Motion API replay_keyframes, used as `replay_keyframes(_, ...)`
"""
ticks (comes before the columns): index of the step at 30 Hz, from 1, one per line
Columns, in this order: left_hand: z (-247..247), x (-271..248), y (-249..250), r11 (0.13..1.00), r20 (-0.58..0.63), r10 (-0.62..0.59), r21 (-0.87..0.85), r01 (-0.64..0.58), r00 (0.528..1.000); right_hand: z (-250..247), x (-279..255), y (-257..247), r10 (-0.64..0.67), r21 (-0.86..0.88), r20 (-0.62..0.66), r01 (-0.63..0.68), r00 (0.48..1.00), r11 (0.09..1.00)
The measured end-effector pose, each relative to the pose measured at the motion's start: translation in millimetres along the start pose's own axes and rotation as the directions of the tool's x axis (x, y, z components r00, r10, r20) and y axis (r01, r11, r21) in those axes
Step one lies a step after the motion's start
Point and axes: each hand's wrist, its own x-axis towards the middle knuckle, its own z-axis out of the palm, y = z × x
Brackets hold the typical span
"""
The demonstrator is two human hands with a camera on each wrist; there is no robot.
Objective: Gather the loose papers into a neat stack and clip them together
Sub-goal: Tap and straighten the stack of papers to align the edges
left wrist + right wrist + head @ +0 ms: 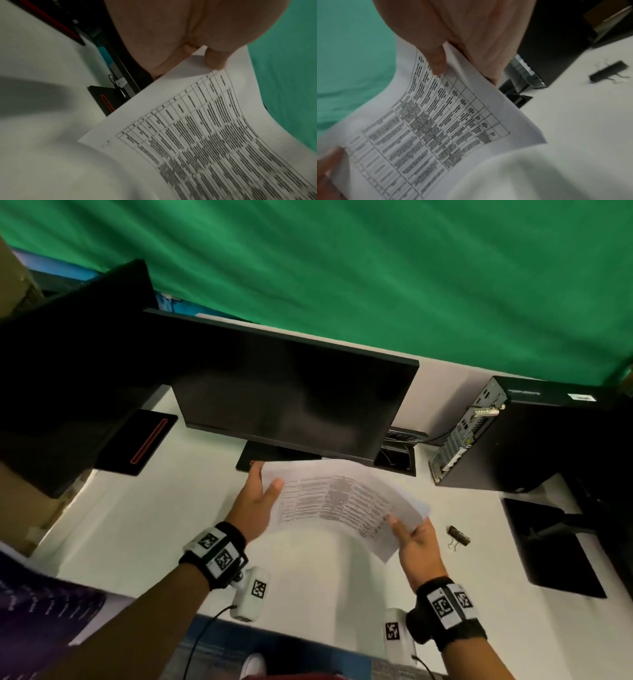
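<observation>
A bundle of printed papers (339, 501) with a table of text hangs bowed above the white desk (171, 525), held between both hands. My left hand (260, 494) grips its left edge, thumb on top and fingers beneath. My right hand (411, 537) holds the right edge the same way. The left wrist view shows the thumb pressed on the papers (197, 135). In the right wrist view my thumb pinches the papers (436, 121), whose edges sit slightly staggered. A black binder clip (458, 537) lies on the desk just right of my right hand, also seen as the binder clip (609, 71).
A dark monitor (291, 398) stands right behind the papers, with a second monitor (68, 371) at the left. A black computer tower (520, 436) stands at the right, with a black pad (548, 546) in front of it. A green cloth (342, 268) hangs behind.
</observation>
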Motion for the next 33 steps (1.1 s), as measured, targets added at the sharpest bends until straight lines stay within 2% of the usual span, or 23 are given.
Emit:
replay_keyframes(2,6.5,-5.9,-15.2,0.998,0.033,-0.063,0.016,0.063,0.997,1.0,-1.0,26.1,0.052,-0.083,-0.022,-0.053,0.998,0.995)
replay_keyframes(5,14.6,-10.0,-30.6,0.985,-0.002,-0.151,-0.089,0.15,0.989,-2.2,-3.2,46.4,0.109,-0.119,-0.064,-0.116,0.992,0.986)
replay_keyframes(7,16.0,-9.8,-27.2,0.985,-0.048,-0.141,-0.103,0.135,0.989,-3.5,-4.4,42.4,0.087,-0.055,-0.097,-0.093,0.991,0.994)
replay_keyframes(11,20.4,-3.8,-24.7,0.991,-0.151,-0.136,-0.025,0.134,0.979,-0.4,-5.8,25.3,0.006,0.035,-0.169,0.0,0.986,0.999)
replay_keyframes(13,24.1,-1.5,-25.8,0.991,-0.194,-0.134,-0.002,0.136,0.972,4.0,-2.4,24.9,0.031,0.036,-0.235,-0.024,0.972,0.999)
replay_keyframes(18,25.4,2.9,-27.9,0.993,-0.194,-0.121,-0.01,0.121,0.974,7.3,1.1,24.5,0.061,0.031,-0.272,-0.055,0.96,0.998)
replay_keyframes(25,26.9,2.8,-24.1,0.997,-0.234,-0.079,-0.023,0.076,0.969,9.8,0.3,15.4,0.041,0.037,-0.292,-0.031,0.955,0.999)
replay_keyframes(33,28.0,8.5,-25.1,0.996,-0.246,-0.084,-0.019,0.082,0.966,8.1,3.2,16.7,0.014,0.024,-0.295,-0.007,0.955,1.0)
